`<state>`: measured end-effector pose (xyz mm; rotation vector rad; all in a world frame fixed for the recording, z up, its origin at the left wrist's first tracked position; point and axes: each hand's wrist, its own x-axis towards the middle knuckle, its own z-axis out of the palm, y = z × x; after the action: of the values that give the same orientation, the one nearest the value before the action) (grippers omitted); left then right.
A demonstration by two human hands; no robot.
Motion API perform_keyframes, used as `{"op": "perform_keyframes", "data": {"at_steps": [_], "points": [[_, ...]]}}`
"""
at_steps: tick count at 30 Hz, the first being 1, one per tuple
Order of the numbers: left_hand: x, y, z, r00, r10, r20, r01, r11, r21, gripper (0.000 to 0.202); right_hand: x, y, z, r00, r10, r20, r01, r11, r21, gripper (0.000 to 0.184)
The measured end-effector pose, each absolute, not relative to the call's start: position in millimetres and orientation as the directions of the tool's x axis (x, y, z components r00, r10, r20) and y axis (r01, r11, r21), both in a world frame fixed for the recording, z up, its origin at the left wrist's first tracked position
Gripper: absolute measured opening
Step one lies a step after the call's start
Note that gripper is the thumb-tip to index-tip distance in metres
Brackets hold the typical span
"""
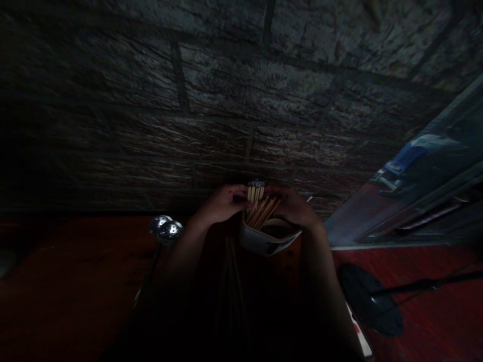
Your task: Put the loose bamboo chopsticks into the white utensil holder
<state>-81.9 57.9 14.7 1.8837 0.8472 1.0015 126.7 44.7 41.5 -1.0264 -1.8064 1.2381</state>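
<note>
The scene is very dark. A bundle of wooden chopsticks (256,201) stands upright in a white holder (264,240) near the stone wall. My left hand (222,203) is closed on the bundle from the left, its fingers pinching the upper ends. My right hand (292,205) is closed on the bundle from the right, above the holder's rim. Several more sticks lean slanted inside the holder. A few long dark sticks (232,271) lie on the table in front of the holder, barely visible.
Two shiny perforated metal ladles (166,229) lie at the left on the reddish table (75,281). A dark round pan with a long handle (372,301) rests at the right. A rough stone wall (241,100) rises behind; a glass panel (415,196) stands at the right.
</note>
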Motion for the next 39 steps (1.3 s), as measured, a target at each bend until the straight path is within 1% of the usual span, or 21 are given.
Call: {"op": "perform_keyframes", "data": {"at_steps": [6,11,14,20,24,29,35,39], "points": [[-82.1,54.8,19.0,0.44,0.849,0.294,0.191,-0.408,0.893,0.029,130.7,45.5,41.5,-0.428,0.893,0.136,0.233,0.255,-0.939,0.036],[-82.2,55.0,18.6,0.425,0.857,0.291,0.207,-0.405,0.891,0.03,130.0,47.6,39.1,-0.411,0.899,0.149,0.297,0.287,-0.911,0.029],[-82.5,54.9,18.7,0.423,0.862,0.281,0.216,-0.397,0.892,0.03,128.4,48.5,38.0,-0.419,0.894,0.16,0.301,0.303,-0.904,0.029],[-81.9,55.1,18.6,0.432,0.855,0.288,0.199,-0.402,0.894,0.029,125.1,50.2,37.3,-0.414,0.881,0.23,0.355,0.389,-0.85,0.024],[-81.7,56.2,16.8,0.423,0.859,0.289,0.2,-0.4,0.894,0.029,123.4,50.1,37.7,-0.415,0.876,0.247,0.341,0.401,-0.85,0.023],[-83.1,57.2,14.8,0.436,0.852,0.289,0.196,-0.403,0.894,0.029,124.5,48.4,39.1,-0.426,0.883,0.197,0.297,0.343,-0.891,0.027],[-83.1,55.4,18.3,0.429,0.859,0.279,0.198,-0.391,0.899,0.03,129.3,46.1,40.3,-0.436,0.889,0.139,0.264,0.274,-0.925,0.039],[-84.6,50.7,24.6,0.399,0.876,0.271,0.226,-0.38,0.897,0.034,136.4,46.7,39.0,-0.373,0.911,0.177,0.291,0.296,-0.91,0.039]]}}
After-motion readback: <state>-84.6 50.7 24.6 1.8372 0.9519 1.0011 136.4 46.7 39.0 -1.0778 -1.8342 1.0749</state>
